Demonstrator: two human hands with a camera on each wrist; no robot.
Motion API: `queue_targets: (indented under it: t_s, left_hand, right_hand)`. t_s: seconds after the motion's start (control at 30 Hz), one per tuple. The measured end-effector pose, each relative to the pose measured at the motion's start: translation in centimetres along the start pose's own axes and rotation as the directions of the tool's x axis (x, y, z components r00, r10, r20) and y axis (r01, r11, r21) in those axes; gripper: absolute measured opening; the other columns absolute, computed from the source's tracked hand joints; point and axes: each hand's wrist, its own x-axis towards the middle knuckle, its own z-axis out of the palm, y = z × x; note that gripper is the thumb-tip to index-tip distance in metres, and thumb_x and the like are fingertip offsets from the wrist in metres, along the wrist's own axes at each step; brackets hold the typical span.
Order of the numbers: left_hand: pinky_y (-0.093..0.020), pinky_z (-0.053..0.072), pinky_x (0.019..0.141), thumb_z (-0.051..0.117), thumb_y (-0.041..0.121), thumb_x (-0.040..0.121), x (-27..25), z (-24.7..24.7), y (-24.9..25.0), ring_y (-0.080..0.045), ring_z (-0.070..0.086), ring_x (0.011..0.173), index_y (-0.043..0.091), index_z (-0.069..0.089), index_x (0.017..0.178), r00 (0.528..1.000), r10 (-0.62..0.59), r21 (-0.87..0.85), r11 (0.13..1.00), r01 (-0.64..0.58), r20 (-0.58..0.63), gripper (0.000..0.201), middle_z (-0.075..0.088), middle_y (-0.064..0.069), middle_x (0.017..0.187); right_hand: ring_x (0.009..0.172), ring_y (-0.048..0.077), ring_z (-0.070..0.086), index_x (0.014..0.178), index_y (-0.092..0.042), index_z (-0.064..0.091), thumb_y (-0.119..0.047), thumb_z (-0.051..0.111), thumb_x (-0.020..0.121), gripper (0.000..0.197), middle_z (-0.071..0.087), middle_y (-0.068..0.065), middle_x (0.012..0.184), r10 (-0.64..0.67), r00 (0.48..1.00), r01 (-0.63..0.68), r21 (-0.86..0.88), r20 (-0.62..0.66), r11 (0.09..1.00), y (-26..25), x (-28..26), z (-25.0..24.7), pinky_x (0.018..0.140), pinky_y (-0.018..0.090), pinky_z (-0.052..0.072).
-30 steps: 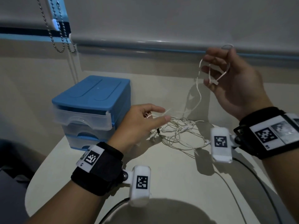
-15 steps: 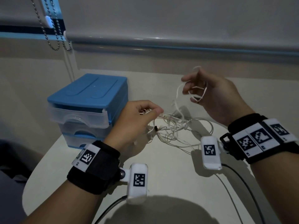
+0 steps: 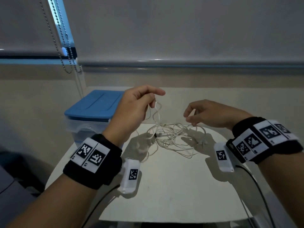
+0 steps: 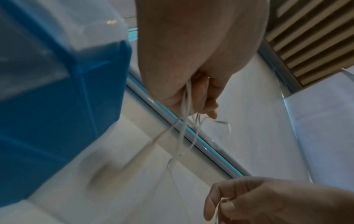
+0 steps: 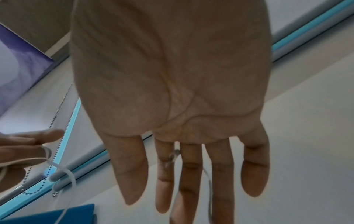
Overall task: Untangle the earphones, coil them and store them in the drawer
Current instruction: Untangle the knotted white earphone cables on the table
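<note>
The earphones [image 3: 172,137] lie as a loose white tangle in the middle of the head view, most of the cable heaped on the pale table [image 3: 172,186] between my two hands. Several strands rise from the heap up and to the left into my left hand [image 3: 133,111], whose curled fingers and thumb pinch them above the pile; the left wrist view shows the strands running out from under those curled fingers. My right hand [image 3: 212,114], right of centre, hovers just over the heap with its fingers bent, a loop of cable threaded between them. In the right wrist view the fingers look fairly straight with the cable passing between the index and middle fingers [image 5: 189,174], so I judge it a light hold rather than a firm pinch.

This cable is thin, very light and limp, and a bit slick, so I expect it to slide through a loose hold and tighten into knots if I yank. The wire where it joins the buds and plug is probably the weak spot. I'd take hold at an earbud or the plug end, near the dark plug in the middle of the heap, and feed that end back through the loops.

The blue-topped drawer unit [image 3: 93,109] stands at left of centre, just behind my left hand, its drawers appearing closed. A bead chain [image 3: 65,51] hangs at upper left.
</note>
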Motion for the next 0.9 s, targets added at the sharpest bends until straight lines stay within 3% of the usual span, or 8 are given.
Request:
queue_targets:
  t_s: [0.13, 0.23, 0.33, 0.43, 0.57, 0.7, 0.8, 0.9]
  left_hand:
    - [-0.018, 0.024, 0.041, 0.047, 0.002, 0.102, 0.0, -0.4, 2.8, -0.006, 0.028, 0.044, 0.01, 0.076, 0.109, 0.999, 0.009, 0.056, 0.998, -0.012, 0.053, 0.03, 0.054, -0.004, 0.072]
    - [-0.02, 0.025, 0.043, 0.048, 0.004, 0.103, -0.4, -0.4, 5.0, -0.008, 0.029, 0.046, 0.01, 0.075, 0.11, 0.996, 0.029, 0.122, 0.992, -0.04, 0.089, 0.029, 0.055, -0.005, 0.073]
    - [-0.019, 0.028, 0.048, 0.049, 0.006, 0.103, -0.6, -0.8, 7.0, -0.01, 0.032, 0.051, 0.015, 0.076, 0.109, 0.99, 0.065, 0.179, 0.98, -0.087, 0.126, 0.029, 0.057, -0.006, 0.072]
    - [-0.016, 0.034, 0.055, 0.047, 0.001, 0.102, -1.0, -1.2, 8.8, -0.007, 0.04, 0.056, 0.008, 0.075, 0.111, 0.98, 0.125, 0.205, 0.966, -0.156, 0.156, 0.03, 0.055, -0.009, 0.07]
    - [-0.017, 0.038, 0.066, 0.044, -0.002, 0.101, -1.4, -1.9, 10.3, -0.006, 0.049, 0.065, 0.006, 0.074, 0.111, 0.975, 0.162, 0.213, 0.958, -0.192, 0.153, 0.033, 0.055, -0.005, 0.068]
    - [-0.031, 0.043, 0.077, 0.044, 0.0, 0.101, -1.4, -3.0, 10.9, -0.013, 0.051, 0.069, 0.008, 0.075, 0.11, 0.981, 0.142, 0.198, 0.966, -0.167, 0.133, 0.033, 0.054, -0.001, 0.067]
    - [-0.023, 0.044, 0.065, 0.045, -0.001, 0.1, -1.3, -3.8, 10.8, -0.012, 0.047, 0.06, 0.002, 0.074, 0.108, 0.993, 0.096, 0.161, 0.981, -0.107, 0.075, 0.03, 0.045, 0.001, 0.061]
    - [-0.024, 0.037, 0.058, 0.059, 0.021, 0.1, -1.3, -4.4, 10.6, -0.011, 0.039, 0.057, 0.007, 0.075, 0.108, 0.995, -0.041, 0.2, 0.98, 0.022, 0.089, 0.023, 0.039, 0.007, 0.059]
  right_hand:
    - [0.088, 0.01, 0.066, 0.108, -0.034, 0.063, -0.036, 0.069, 0.095, 0.014, 0.076, -0.006, 0.085, -0.005, 0.994, -0.004, -0.08, -0.109, 0.997, -2.1, -1.8, -0.9, 0.075, 0.031, 0.045]
    - [0.094, 0.014, 0.067, 0.118, -0.034, 0.063, -0.031, 0.072, 0.094, 0.026, 0.071, -0.005, 0.1, -0.128, 0.976, 0.138, 0.044, -0.174, 0.99, -4.2, -2.8, -1.1, 0.081, 0.032, 0.049]
    - [0.109, 0.012, 0.064, 0.126, -0.037, 0.062, -0.021, 0.074, 0.092, 0.04, 0.067, -0.007, 0.111, -0.265, 0.954, 0.282, 0.124, -0.139, 0.951, -6.3, -3.3, -1.0, 0.098, 0.035, 0.052]
    - [0.123, 0.012, 0.056, 0.134, -0.04, 0.056, -0.014, 0.076, 0.09, 0.055, 0.062, -0.009, 0.124, -0.303, 0.951, 0.307, 0.101, -0.057, 0.946, -7.6, -3.6, -0.5, 0.107, 0.038, 0.048]
    - [0.131, 0.014, 0.053, 0.132, -0.031, 0.062, -0.019, 0.075, 0.092, 0.044, 0.061, -0.007, 0.133, -0.333, 0.937, 0.317, 0.15, 0.101, 0.937, -8.3, -3.4, 1.1, 0.113, 0.041, 0.043]
    - [0.108, 0.018, 0.067, 0.102, -0.017, 0.076, -0.028, 0.066, 0.099, 0.015, 0.075, -0.001, 0.108, -0.428, 0.9, 0.406, 0.199, 0.084, 0.892, -8.4, -3.3, 2.2, 0.105, 0.042, 0.048]
    - [0.088, 0.011, 0.069, 0.091, -0.012, 0.073, -0.023, 0.059, 0.103, 0.022, 0.076, 0.001, 0.093, -0.4, 0.916, 0.392, 0.295, -0.035, 0.871, -8.5, -3.4, 1.6, 0.088, 0.033, 0.05]
    - [0.063, 0.014, 0.056, 0.085, -0.009, 0.07, -0.015, 0.056, 0.103, 0.023, 0.061, -0.005, 0.064, -0.324, 0.927, 0.374, 0.489, -0.187, 0.788, -9.4, -3.6, 0.0, 0.068, 0.031, 0.046]
